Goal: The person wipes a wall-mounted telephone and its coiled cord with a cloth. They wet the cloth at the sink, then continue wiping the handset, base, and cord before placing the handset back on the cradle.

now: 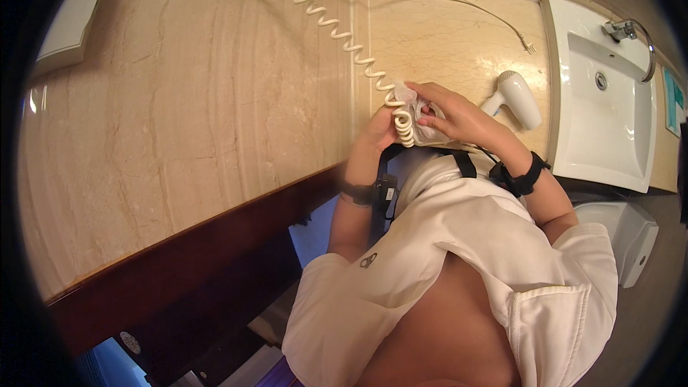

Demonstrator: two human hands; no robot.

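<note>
A cream coiled cord [344,35] stretches down from the upper left to my hands, where its lower coils [404,128] bunch together. My left hand [381,128] is at these bunched coils, its fingers partly hidden behind them. With bent fingers my right hand [454,113] grips a crumpled, thin white cloth or tissue [407,94] against the cord. Just right of that hand a white hair dryer [518,99] lies on the beige stone counter [451,27]; part of its handle is hidden by my hand.
A white washbasin [602,129] with a chrome tap [623,30] stands at the right. A thin cable with a plug [529,47] crosses the counter's back. Marble wall [215,91] rises on the left, bearing a white box [75,16]. Beneath the basin is a white fixture [618,231].
</note>
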